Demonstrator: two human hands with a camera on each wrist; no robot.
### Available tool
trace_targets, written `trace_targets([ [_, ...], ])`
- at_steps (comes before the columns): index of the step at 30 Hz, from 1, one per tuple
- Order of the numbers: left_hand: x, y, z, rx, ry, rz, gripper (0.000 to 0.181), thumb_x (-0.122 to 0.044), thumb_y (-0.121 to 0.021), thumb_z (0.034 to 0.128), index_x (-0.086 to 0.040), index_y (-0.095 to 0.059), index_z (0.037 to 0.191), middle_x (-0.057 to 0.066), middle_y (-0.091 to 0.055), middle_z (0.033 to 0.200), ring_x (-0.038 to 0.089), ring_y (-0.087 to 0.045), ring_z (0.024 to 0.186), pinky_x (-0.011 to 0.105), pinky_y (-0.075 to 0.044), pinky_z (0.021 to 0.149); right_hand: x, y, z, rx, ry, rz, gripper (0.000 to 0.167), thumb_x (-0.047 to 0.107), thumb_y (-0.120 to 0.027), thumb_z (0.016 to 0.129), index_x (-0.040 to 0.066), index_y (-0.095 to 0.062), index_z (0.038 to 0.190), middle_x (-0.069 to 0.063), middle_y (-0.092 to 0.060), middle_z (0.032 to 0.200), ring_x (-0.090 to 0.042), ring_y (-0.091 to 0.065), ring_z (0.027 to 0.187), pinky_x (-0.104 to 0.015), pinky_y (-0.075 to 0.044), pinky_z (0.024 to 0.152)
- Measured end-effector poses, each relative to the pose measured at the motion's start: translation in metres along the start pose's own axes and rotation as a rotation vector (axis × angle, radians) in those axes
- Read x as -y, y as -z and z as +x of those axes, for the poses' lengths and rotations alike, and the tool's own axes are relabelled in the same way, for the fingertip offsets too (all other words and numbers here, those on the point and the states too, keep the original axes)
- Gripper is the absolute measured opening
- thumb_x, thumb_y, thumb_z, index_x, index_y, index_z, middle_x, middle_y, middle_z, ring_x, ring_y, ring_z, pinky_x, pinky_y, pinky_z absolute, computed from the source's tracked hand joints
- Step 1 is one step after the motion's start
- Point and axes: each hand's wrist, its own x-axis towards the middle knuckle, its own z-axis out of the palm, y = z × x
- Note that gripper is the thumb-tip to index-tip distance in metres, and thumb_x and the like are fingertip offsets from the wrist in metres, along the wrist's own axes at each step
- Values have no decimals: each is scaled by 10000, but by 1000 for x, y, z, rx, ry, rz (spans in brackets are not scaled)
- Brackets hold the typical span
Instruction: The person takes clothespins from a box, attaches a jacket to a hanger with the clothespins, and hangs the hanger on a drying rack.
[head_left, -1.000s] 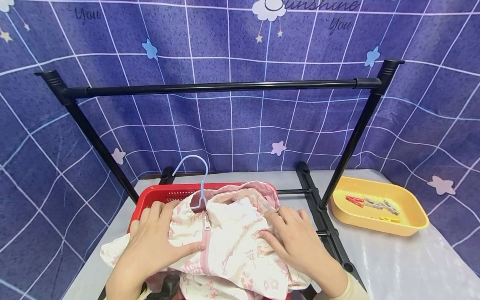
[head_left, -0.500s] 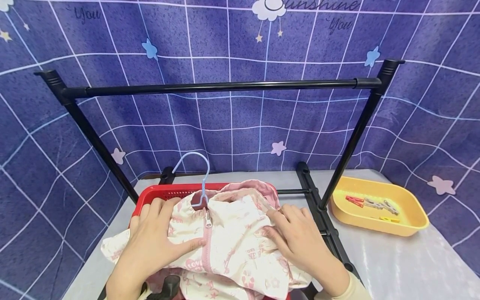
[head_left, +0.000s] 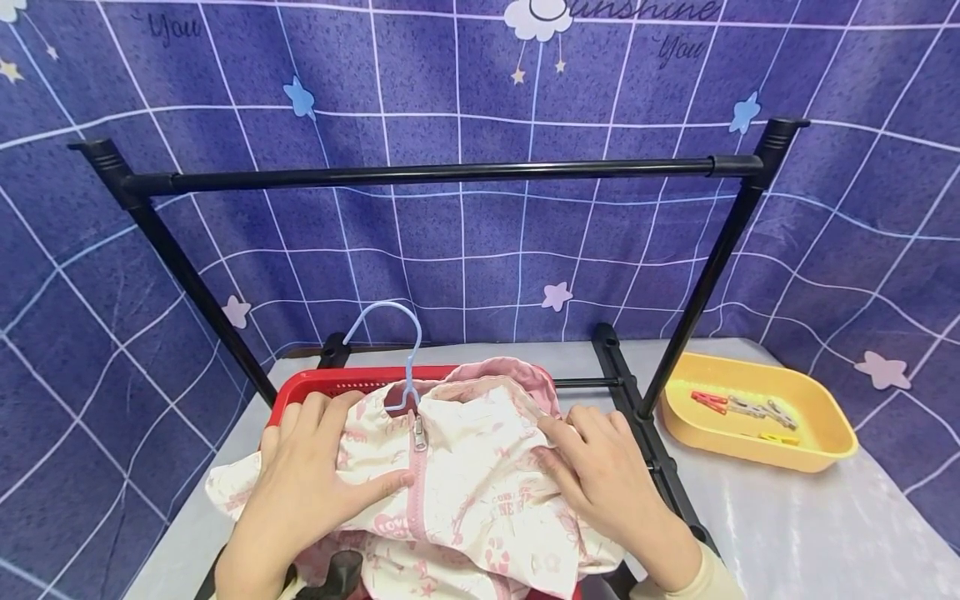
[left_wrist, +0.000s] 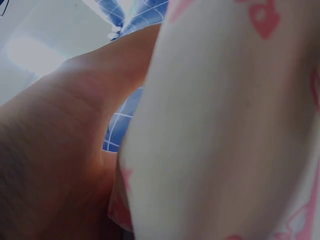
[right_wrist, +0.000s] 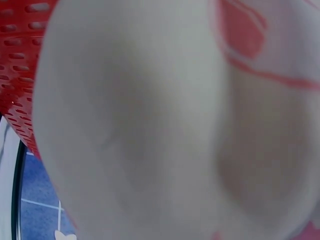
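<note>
Fingers [head_left: 333,427] of left hand [head_left: 300,483] and right hand [head_left: 603,471] hold the jacket [head_left: 476,471] — blue hanger [head_left: 409,371] in its neckline.

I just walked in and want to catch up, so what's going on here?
A person is holding a white-and-pink zip garment, with the left hand and right hand one on each side. A blue hanger pokes up out of its neck opening, but it is not on the bar of the black rack. The garment is over a red basket. A yellow tray with clips in it stands off to the person's right.
</note>
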Motion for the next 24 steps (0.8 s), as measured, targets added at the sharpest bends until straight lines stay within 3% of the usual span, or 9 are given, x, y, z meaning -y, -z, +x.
trace_targets([
  [12, -1, -2, 3, -88, -63, -5, 854, -587, -855, 612, -98, -563, 1249, 47, -465, 958, 263, -397, 904, 418, -212, 689, -3, 2, 1, -43, -10, 8, 380, 383, -380, 1077, 117, -648, 1041, 17, -423, 757, -180, -425, 631, -332, -295, 642],
  [24, -3, -4, 2, -130, -64, 6, 822, -590, -842, 609, -83, -577, 1199, 56, -461, 954, 278, -408, 894, 428, -221, 684, -4, 2, 2, -99, -1, 9, 350, 350, -395, 1075, 117, -649, 1017, 15, -428, 756, -186, -436, 655, -331, -303, 666],
])
